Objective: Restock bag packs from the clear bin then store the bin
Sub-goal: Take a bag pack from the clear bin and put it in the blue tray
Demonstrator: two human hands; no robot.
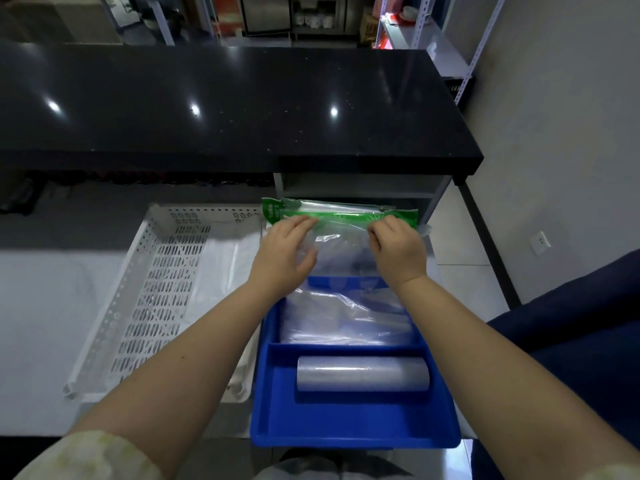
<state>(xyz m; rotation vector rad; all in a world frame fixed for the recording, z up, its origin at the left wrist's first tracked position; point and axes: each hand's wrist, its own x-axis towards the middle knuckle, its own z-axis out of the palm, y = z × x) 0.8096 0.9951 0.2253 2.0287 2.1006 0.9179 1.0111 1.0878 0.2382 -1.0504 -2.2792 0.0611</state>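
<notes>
A clear bag pack (341, 244) with a green header strip hangs over the far compartment of a blue divided tray (273, 403). My left hand (282, 251) pinches its upper left edge just under the green strip. My right hand (398, 249) pinches the upper right edge. More clear bag packs (346, 317) lie flat in the far compartment beneath it. A roll of clear bags (362, 373) lies in the near compartment. No clear bin can be made out.
A white perforated basket (162, 292) with white bags inside stands left of the blue tray on a pale counter. A black glossy countertop (225, 98) runs across behind. A grey shelf opening (360, 188) lies under it. A dark blue seat (571, 323) is at right.
</notes>
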